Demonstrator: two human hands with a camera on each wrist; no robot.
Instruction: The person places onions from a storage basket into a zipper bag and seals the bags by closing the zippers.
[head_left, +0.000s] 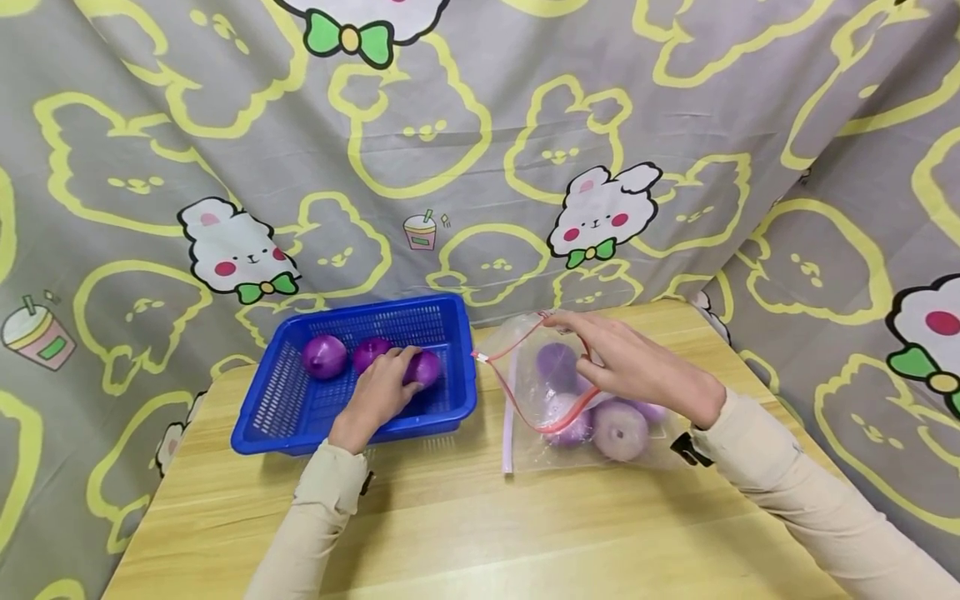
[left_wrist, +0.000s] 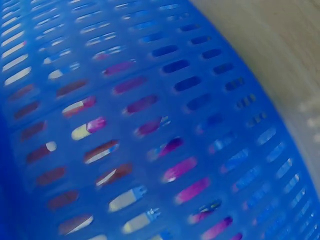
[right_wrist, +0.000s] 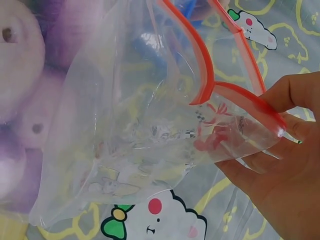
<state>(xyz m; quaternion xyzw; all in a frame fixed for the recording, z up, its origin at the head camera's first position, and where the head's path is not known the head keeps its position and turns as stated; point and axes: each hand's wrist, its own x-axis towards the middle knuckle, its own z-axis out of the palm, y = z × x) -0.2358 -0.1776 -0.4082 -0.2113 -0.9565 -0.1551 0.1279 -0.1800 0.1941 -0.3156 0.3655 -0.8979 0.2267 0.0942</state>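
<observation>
My left hand [head_left: 378,392] reaches into the blue plastic basket [head_left: 281,410] and grips a purple onion [head_left: 424,368] near its right end. Two more onions lie in the basket, one at the left [head_left: 325,357] and one partly behind the fingers [head_left: 371,351]. In the left wrist view only the basket's slotted wall [left_wrist: 165,65] shows, with purple behind the slots. With thumb and fingers, my right hand [head_left: 626,362] pinches the red-edged mouth of a clear zip bag [right_wrist: 135,125], holding it agape. Several onions [head_left: 620,430] sit inside the bag.
Basket and bag stand side by side on a wooden table [head_left: 450,542]. A grey curtain [head_left: 465,167] with cartoon prints hangs directly behind them and along the right side. The bag's white zip slider [head_left: 481,357] sits close to the basket's right rim.
</observation>
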